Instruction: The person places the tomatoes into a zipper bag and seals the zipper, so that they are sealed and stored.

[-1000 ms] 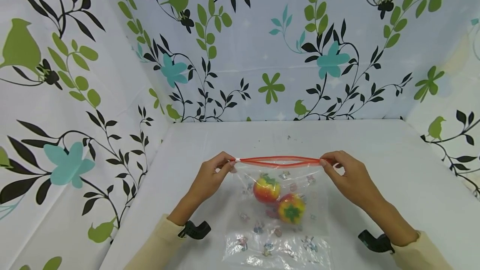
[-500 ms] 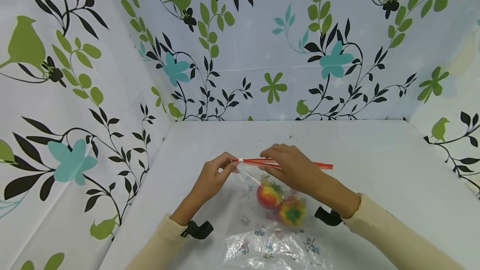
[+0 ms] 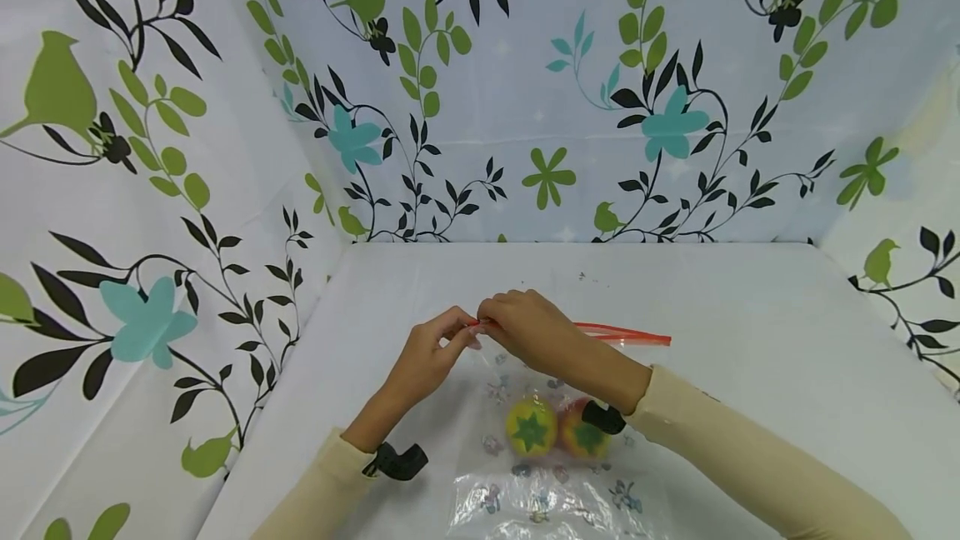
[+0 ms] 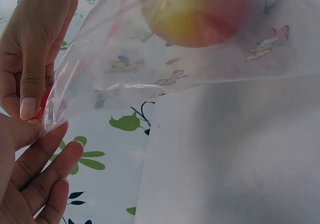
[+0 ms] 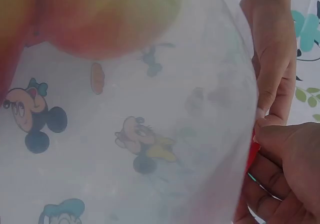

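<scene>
A clear zip bag (image 3: 487, 482) with cartoon prints hangs from both hands in the head view, its red zip strip (image 3: 630, 334) along the top. My left hand (image 3: 431, 357) pinches the strip's left end between thumb and index finger; in the left wrist view the other fingers (image 4: 55, 159) spread apart. Right beside it, my right hand (image 3: 532, 330) pinches the same end, covering the white slider. Farther right, the strip stands free. Low inside the bag sit two round red-and-yellow fruits with green star-shaped tops, a left one (image 3: 531, 426) and a right one (image 3: 573, 432), the latter partly covered by the right wrist camera.
The white table (image 3: 750, 323) stretches beneath and beyond the bag. Behind it hangs a cloth (image 3: 480, 182) printed with leaves, birds and flowers, which continues along the sides. A black wrist camera (image 3: 401, 462) sits on the left wrist.
The right hand has let go of the strip's right end and crossed left to the slider beside the left hand. The fruits have shifted, the left one turning its green top forward.
</scene>
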The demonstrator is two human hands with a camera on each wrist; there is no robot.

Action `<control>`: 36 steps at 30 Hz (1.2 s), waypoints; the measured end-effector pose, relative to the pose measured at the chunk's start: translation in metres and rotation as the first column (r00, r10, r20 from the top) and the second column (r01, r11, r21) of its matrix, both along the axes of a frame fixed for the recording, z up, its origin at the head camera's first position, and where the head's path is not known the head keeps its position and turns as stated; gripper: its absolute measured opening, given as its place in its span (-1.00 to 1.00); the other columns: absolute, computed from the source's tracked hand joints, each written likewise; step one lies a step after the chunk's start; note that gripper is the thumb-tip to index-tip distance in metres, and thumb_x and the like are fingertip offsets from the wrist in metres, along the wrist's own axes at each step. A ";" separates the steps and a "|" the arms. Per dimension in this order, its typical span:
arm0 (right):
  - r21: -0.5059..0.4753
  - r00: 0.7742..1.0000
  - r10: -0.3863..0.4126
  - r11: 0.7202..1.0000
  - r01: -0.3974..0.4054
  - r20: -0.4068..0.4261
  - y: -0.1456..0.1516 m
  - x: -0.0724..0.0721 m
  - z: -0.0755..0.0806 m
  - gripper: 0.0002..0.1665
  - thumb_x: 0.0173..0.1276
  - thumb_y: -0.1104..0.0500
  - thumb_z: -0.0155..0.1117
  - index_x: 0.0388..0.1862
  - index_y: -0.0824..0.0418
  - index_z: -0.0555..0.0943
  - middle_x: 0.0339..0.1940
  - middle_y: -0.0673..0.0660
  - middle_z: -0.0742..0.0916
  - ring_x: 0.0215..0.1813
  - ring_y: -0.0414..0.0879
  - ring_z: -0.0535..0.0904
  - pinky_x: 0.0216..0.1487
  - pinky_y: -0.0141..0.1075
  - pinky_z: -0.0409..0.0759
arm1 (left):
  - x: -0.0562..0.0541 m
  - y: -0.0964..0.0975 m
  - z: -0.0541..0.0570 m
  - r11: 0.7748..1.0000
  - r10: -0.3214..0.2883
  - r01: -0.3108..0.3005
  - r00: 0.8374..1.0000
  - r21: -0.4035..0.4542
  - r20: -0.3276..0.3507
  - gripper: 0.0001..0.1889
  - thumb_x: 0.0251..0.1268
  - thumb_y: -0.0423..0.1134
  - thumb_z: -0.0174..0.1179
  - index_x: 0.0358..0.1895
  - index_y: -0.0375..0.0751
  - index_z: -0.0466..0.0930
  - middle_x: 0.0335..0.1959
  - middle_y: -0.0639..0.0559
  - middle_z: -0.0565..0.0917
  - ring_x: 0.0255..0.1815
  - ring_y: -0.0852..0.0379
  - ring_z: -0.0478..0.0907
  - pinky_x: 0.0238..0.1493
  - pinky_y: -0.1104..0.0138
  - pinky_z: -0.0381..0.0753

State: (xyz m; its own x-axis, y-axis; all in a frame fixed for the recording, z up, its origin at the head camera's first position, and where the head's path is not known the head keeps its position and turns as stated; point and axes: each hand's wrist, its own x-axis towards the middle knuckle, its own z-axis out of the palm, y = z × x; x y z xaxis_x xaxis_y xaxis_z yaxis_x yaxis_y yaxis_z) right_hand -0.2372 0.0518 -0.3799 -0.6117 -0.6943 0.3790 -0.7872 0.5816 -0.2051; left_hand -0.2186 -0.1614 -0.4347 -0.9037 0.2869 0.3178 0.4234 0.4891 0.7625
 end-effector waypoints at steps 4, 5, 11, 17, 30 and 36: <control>-0.009 0.998 0.008 1.000 -0.008 0.059 0.000 0.001 0.000 -0.93 0.50 0.13 0.41 -0.21 0.09 0.71 -0.41 -0.06 0.71 -0.38 -0.21 0.52 -0.21 -0.36 0.61 | 0.000 0.000 -0.001 1.000 -0.016 0.016 1.000 0.003 0.011 -0.86 0.67 -0.11 0.12 -0.07 0.12 0.69 -0.29 0.27 0.79 -0.14 0.05 0.74 -0.18 0.20 0.62; -0.012 0.997 0.013 1.000 -0.012 0.079 0.000 0.001 0.000 -0.93 0.51 0.15 0.40 -0.21 0.09 0.70 -0.41 -0.07 0.69 -0.38 -0.21 0.51 -0.22 -0.38 0.60 | 0.000 0.000 -0.001 1.000 -0.021 0.021 1.000 0.003 0.013 -0.86 0.68 -0.11 0.12 -0.08 0.12 0.69 -0.28 0.28 0.79 -0.14 0.08 0.74 -0.16 0.20 0.62; -0.035 0.982 0.043 0.999 -0.038 0.186 0.004 0.002 0.001 -0.90 0.57 0.21 0.31 -0.22 0.09 0.67 -0.40 -0.08 0.64 -0.36 -0.21 0.48 -0.25 -0.40 0.56 | 0.000 -0.001 -0.004 0.999 -0.042 0.041 0.999 0.020 0.025 -0.86 0.67 -0.10 0.13 -0.10 0.13 0.69 -0.26 0.30 0.79 -0.13 0.24 0.72 -0.06 0.12 0.66; -0.035 0.971 0.063 0.998 -0.056 0.229 0.006 0.001 0.000 -0.91 0.57 0.21 0.32 -0.22 0.12 0.67 -0.40 -0.08 0.65 -0.37 -0.20 0.47 -0.26 -0.40 0.55 | 0.002 0.000 -0.004 0.998 -0.058 0.057 0.998 0.024 0.036 -0.84 0.67 -0.13 0.14 -0.08 -0.02 0.70 -0.23 0.21 0.80 -0.10 0.19 0.71 0.01 0.09 0.64; 0.012 0.960 0.097 0.995 -0.104 0.263 0.029 -0.003 0.002 -0.95 0.55 0.23 0.32 -0.19 0.15 0.67 -0.37 -0.08 0.65 -0.36 -0.22 0.47 -0.28 -0.39 0.53 | 0.001 -0.005 -0.005 0.998 -0.060 0.060 0.998 -0.013 0.023 -0.78 0.65 -0.08 0.16 -0.02 -0.12 0.70 -0.29 0.29 0.78 -0.12 0.14 0.68 -0.17 0.11 0.55; 0.041 0.955 0.092 0.993 -0.107 0.282 0.049 -0.006 0.004 -0.96 0.54 0.20 0.34 -0.18 0.09 0.68 -0.33 -0.10 0.68 -0.31 -0.23 0.52 -0.21 -0.40 0.59 | 0.000 -0.010 -0.006 0.999 -0.049 0.049 0.999 -0.002 0.022 -0.78 0.65 -0.06 0.15 -0.03 -0.11 0.70 -0.26 0.27 0.78 -0.15 0.11 0.65 -0.13 0.08 0.56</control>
